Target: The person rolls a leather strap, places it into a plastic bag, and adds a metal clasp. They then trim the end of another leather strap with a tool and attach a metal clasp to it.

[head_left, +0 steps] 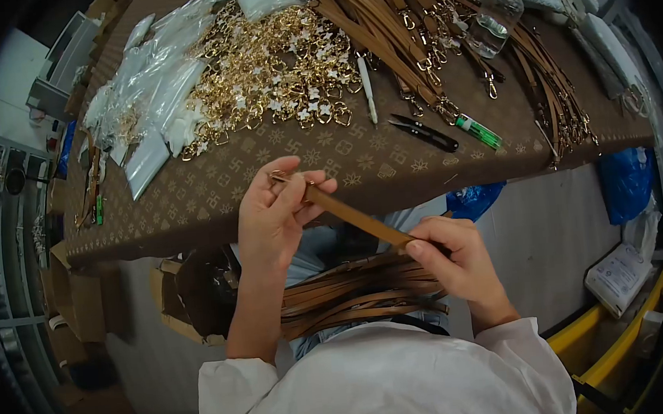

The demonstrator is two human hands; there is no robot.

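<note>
A brown leather strap (360, 219) stretches between my two hands in front of the table edge. My left hand (273, 211) pinches its far end, where a small gold metal piece (277, 177) shows between thumb and fingers; the fingers partly hide its shape. My right hand (456, 259) grips the strap's other end between thumb and curled fingers. Across my lap lies a bundle of similar brown straps (354, 292). Nearest on the table are black thread snips (424, 133), a green lighter (479, 131) and a slim white pen-like tool (367, 87).
A pile of gold hardware with white flower-shaped pieces (281, 67) covers part of the patterned tablecloth (264, 146), beside clear plastic bags (154, 81). Straps with gold clasps (388, 39) and a plastic bottle (494, 21) lie at right. Yellow bins (615, 348) and cardboard boxes (81, 297) stand below.
</note>
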